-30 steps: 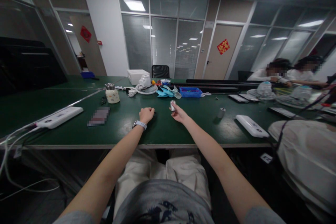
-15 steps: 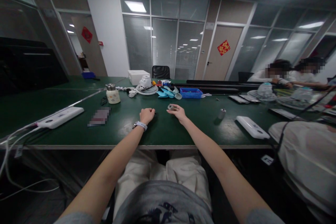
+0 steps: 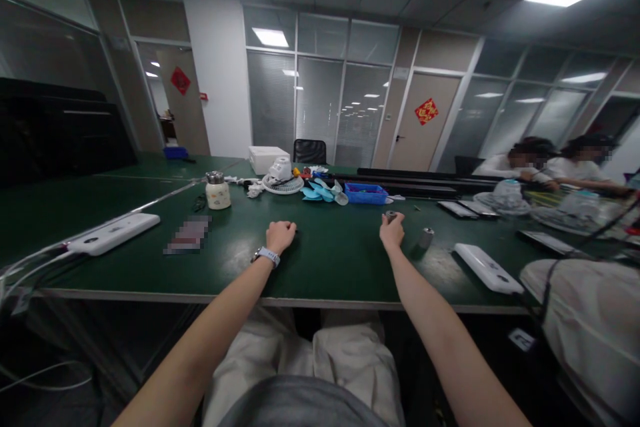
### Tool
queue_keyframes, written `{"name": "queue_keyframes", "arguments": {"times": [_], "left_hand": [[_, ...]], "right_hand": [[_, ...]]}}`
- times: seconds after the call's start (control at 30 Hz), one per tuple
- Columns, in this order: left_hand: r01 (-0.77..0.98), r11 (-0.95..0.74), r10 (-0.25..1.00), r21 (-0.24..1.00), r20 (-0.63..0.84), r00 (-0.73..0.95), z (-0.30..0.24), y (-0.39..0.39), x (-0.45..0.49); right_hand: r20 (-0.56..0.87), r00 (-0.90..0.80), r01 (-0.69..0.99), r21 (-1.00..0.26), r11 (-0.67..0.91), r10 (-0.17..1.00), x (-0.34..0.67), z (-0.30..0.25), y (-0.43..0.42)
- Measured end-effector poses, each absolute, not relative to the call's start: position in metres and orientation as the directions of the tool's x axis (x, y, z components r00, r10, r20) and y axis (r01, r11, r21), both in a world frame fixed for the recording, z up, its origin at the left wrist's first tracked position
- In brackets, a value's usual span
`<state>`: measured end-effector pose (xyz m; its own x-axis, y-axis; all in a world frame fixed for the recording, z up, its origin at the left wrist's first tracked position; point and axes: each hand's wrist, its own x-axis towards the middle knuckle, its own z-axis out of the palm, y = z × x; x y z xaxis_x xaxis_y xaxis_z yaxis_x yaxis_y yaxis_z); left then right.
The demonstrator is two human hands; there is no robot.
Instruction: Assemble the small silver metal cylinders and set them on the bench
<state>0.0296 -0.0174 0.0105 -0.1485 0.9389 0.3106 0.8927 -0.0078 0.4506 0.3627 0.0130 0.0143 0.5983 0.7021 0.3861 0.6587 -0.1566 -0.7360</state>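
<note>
Right grip (image 3: 392, 232) grasping a small metal cylinder (image 3: 391, 215), top end showing above the fingers; whether its base touches the table (image 3: 330, 273) can't be told. Second metal cylinder (image 3: 426, 238) stands on the table just beside that hand, on its right, apart from it. Left grip (image 3: 281, 236) curled, resting on the table near the front edge; dark bit at its fingertips, can't tell if anything's held. Handling, my judgement: pinch the held cylinder by its side wall, keep it upright, and move it slowly, since smooth metal could slip; any contact with the table should be base first and flat, knuckles clear of the standing one, which looks easy to tip. Left hand fine as is, out of the way. Writing: gold characters on the red diamond sign (image 3: 427, 111) on the right-hand door, too small to read surely; marks on the white power strip (image 3: 487, 269) illegible. No brand readable.
</note>
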Motion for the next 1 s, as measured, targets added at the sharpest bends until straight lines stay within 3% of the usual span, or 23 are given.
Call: {"name": "queue_keyframes", "arguments": {"times": [0.17, 0.37, 0.47, 0.57, 0.67, 0.77, 0.87, 1.0], "left_hand": [[0.893, 0.003, 0.941, 0.450, 0.302, -0.155, 0.010, -0.017, 0.029], [0.878, -0.013, 0.939, 0.479, 0.307, -0.154, 0.009, -0.014, 0.028], [0.866, 0.022, 0.920, 0.500, 0.328, -0.213, 0.006, -0.007, 0.024], [0.836, 0.094, 0.890, 0.541, 0.330, -0.314, 0.005, 0.000, 0.021], [0.801, 0.120, 0.876, 0.586, 0.318, -0.363, 0.006, 0.004, 0.019], [0.774, 0.128, 0.867, 0.620, 0.310, -0.391, 0.007, 0.004, 0.018], [0.759, 0.124, 0.867, 0.639, 0.302, -0.396, 0.008, 0.003, 0.018], [0.750, 0.111, 0.879, 0.652, 0.288, -0.380, 0.008, 0.002, 0.018]], "right_hand": [[0.281, 0.755, 0.538, -0.782, -0.315, 0.592, 0.403, 0.009, 0.017], [0.238, 0.755, 0.508, -0.802, -0.315, 0.611, 0.406, 0.004, 0.023], [0.411, 0.725, 0.590, -0.784, -0.192, 0.552, 0.398, 0.007, 0.019], [0.707, 0.538, 0.794, -0.608, 0.008, 0.459, 0.371, 0.017, 0.011], [0.777, 0.185, 0.889, -0.393, 0.234, 0.602, 0.319, 0.023, 0.001], [0.576, -0.196, 0.837, -0.323, 0.441, 0.794, 0.256, 0.018, -0.004], [0.397, -0.266, 0.823, -0.382, 0.422, 0.879, 0.202, 0.008, -0.003], [0.365, -0.214, 0.824, -0.431, 0.368, 0.906, 0.162, 0.003, 0.005]]}}
